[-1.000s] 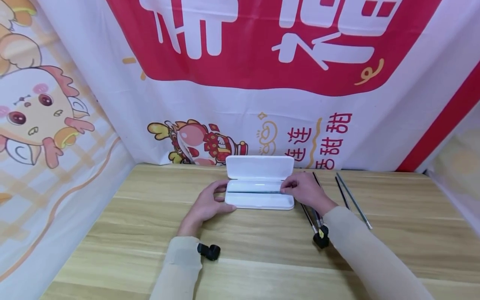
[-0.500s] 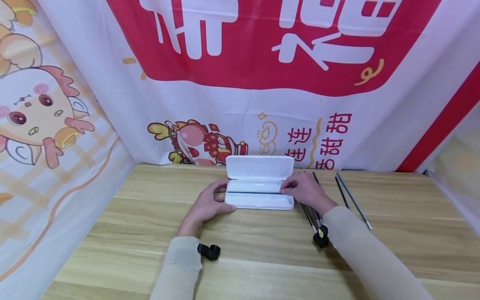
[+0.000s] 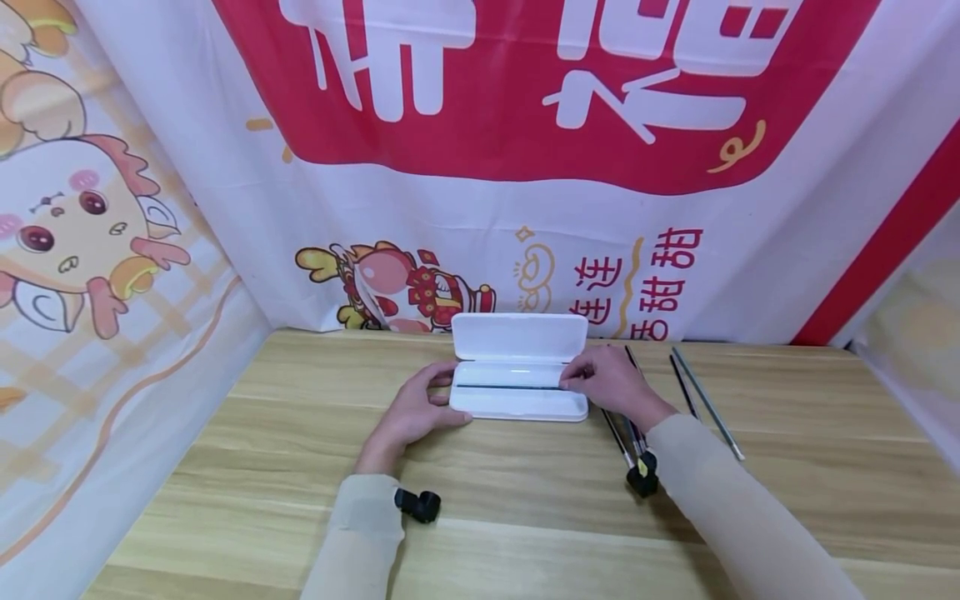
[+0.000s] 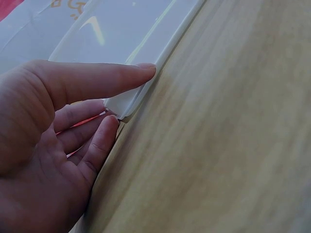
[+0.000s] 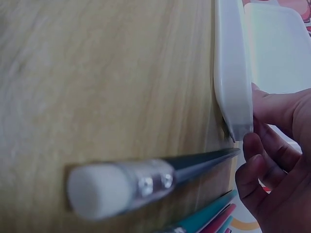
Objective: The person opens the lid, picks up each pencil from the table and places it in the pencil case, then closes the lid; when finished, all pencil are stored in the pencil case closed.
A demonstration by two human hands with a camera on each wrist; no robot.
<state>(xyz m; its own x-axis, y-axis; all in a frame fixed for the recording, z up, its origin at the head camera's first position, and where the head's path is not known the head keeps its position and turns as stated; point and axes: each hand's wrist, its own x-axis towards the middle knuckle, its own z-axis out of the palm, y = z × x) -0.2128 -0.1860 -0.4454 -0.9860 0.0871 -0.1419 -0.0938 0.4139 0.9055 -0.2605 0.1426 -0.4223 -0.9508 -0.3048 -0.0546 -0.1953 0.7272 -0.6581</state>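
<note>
1. White case [image 3: 517, 405] lies open on the table [image 3: 495, 500]; thin rod [image 3: 510, 387] inside looks lower than a second ago.
2. Left hand [image 3: 414, 408], spread wide, grips its left end.
3. Right hand [image 3: 611, 383] (fingertips together) pinches the rod.

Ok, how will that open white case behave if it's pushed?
The white case is probably stiff, given its straight, even walls. Its glossy surface suggests it could be slippery. The lid, folded open, might swing if nudged.
</note>
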